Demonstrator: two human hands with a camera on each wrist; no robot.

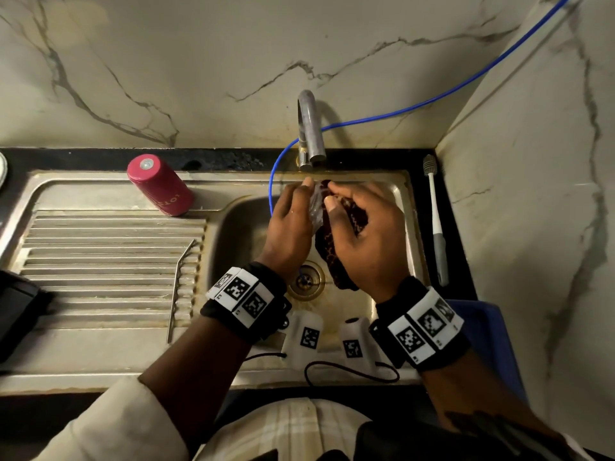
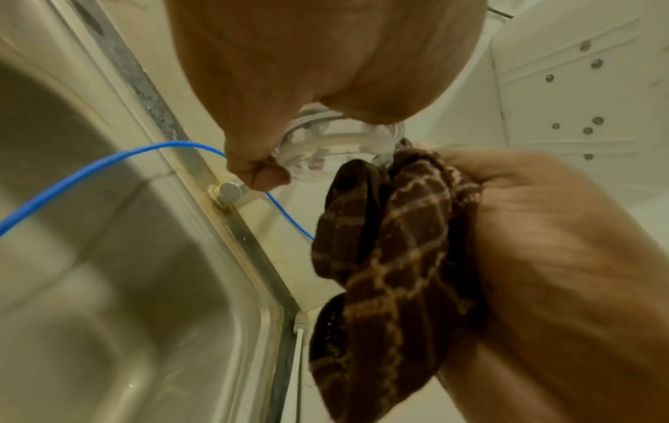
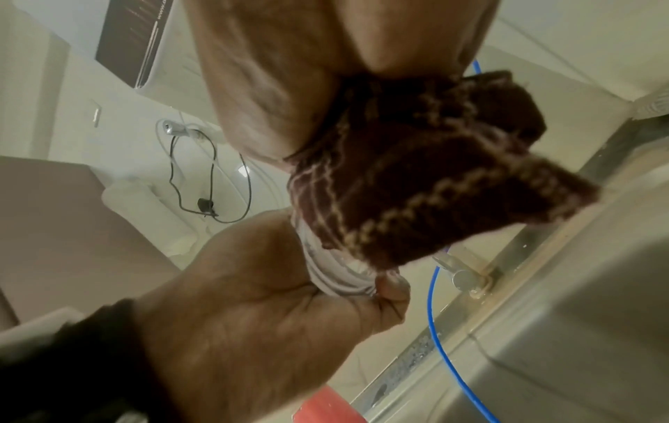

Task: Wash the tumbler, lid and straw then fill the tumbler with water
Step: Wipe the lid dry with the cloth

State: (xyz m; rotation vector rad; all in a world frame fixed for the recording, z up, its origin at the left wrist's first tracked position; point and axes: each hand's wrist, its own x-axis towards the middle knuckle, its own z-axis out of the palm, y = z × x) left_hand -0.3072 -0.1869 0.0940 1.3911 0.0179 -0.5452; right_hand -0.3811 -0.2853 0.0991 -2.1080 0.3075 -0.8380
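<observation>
Over the sink basin (image 1: 239, 234), my left hand (image 1: 291, 217) grips a clear plastic lid (image 1: 316, 207) by its rim. My right hand (image 1: 366, 227) holds a bunched brown checked cloth (image 1: 336, 264) and presses it against the lid. The left wrist view has the lid (image 2: 336, 143) between thumb and fingers with the cloth (image 2: 391, 257) hanging below it. In the right wrist view the cloth (image 3: 434, 177) covers most of the lid (image 3: 336, 269). The red tumbler (image 1: 159, 184) stands upside down on the drainboard's far edge. A bent metal straw (image 1: 179, 284) lies on the drainboard ridges.
The faucet (image 1: 309, 128) arches just beyond my hands, and no water shows at its spout. A blue hose (image 1: 432, 101) loops from the wall down into the basin. A straw brush (image 1: 436, 221) lies on the black counter at right. A blue bin (image 1: 492, 334) sits at lower right.
</observation>
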